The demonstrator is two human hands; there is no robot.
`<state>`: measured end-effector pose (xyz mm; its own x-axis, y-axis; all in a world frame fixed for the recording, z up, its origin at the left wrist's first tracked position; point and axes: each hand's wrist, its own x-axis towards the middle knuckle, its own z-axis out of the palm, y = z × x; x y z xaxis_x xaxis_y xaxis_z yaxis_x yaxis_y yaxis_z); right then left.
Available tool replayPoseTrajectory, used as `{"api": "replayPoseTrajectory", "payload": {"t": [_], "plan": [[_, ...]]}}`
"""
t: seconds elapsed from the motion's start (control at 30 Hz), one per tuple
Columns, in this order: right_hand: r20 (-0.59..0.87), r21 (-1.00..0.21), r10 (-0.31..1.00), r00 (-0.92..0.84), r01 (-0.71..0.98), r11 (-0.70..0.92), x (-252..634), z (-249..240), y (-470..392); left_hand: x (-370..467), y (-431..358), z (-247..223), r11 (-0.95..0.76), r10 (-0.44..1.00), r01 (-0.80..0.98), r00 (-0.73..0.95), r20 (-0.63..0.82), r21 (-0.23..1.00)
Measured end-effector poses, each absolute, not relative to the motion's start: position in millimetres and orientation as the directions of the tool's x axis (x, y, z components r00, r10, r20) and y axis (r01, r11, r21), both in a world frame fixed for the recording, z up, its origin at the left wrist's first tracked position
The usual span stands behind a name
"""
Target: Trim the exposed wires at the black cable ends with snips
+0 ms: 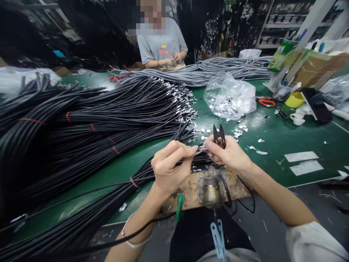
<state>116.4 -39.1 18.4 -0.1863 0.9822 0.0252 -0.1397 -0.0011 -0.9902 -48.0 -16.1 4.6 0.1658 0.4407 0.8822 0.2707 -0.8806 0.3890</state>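
Observation:
Near the table's front edge, my left hand [172, 163] pinches the end of a black cable, where thin coloured wires [204, 147] stick out. My right hand [227, 151] is closed around small black snips [219, 136], whose blades point up and stand apart, while its thumb and fingertips touch the same wires. Just below both hands, a worn wooden board [188, 187] carries a small metal device [211, 191]. Left of my left hand runs a bundle of black cables [114, 193] tied with a red band [133, 182].
Large black cable bundles [109, 120] fill the left of the green table [268, 160]. Behind lie grey cables [185, 75], a clear bag [231, 96] of scraps, orange-handled scissors [266, 102] and a phone [316, 104]. A person [163, 43] works across the table.

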Motion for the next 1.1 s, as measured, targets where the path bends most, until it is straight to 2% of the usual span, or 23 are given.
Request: {"api": "replayPoseTrajectory", "payload": {"t": [0.13, 0.2, 0.27, 0.37, 0.5, 0.67, 1.1], "plan": [[0.285, -0.949, 0.953, -0.1, 0.11, 0.296, 113.7, 15.8, -42.2, -47.2, -18.5, 4.1, -0.885, 0.36, 0.372, 0.173, 0.917, 0.278], [0.421, -0.872, 0.905, -0.069, 0.244, 0.424, 111.8, 14.4, -44.0, -45.9, -20.2, 4.5, -0.868, 0.356, 0.425, 0.168, 0.919, 0.258], [0.492, -0.818, 0.869, -0.049, 0.316, 0.48, 110.7, 13.7, -45.6, -44.5, -21.7, 5.7, -0.851, 0.372, 0.447, 0.141, 0.917, 0.277], [0.509, -0.816, 0.861, -0.004, 0.316, 0.484, 111.8, 14.6, -47.0, -43.2, -22.8, 8.3, -0.846, 0.387, 0.418, 0.055, 0.921, 0.33], [0.537, -0.788, 0.843, -0.038, 0.333, 0.518, 114.1, 17.9, -47.8, -43.8, -22.4, 10.4, -0.866, 0.342, 0.383, -0.014, 0.939, 0.321], [0.56, -0.772, 0.822, -0.105, 0.294, 0.563, 112.3, 20.6, -48.7, -45.1, -21.4, 9.6, -0.872, 0.305, 0.401, -0.003, 0.952, 0.281], [0.53, -0.811, 0.842, -0.1, 0.231, 0.538, 110.7, 18.0, -48.0, -41.7, -24.1, 10.5, -0.858, 0.296, 0.432, -0.029, 0.955, 0.279]]}}
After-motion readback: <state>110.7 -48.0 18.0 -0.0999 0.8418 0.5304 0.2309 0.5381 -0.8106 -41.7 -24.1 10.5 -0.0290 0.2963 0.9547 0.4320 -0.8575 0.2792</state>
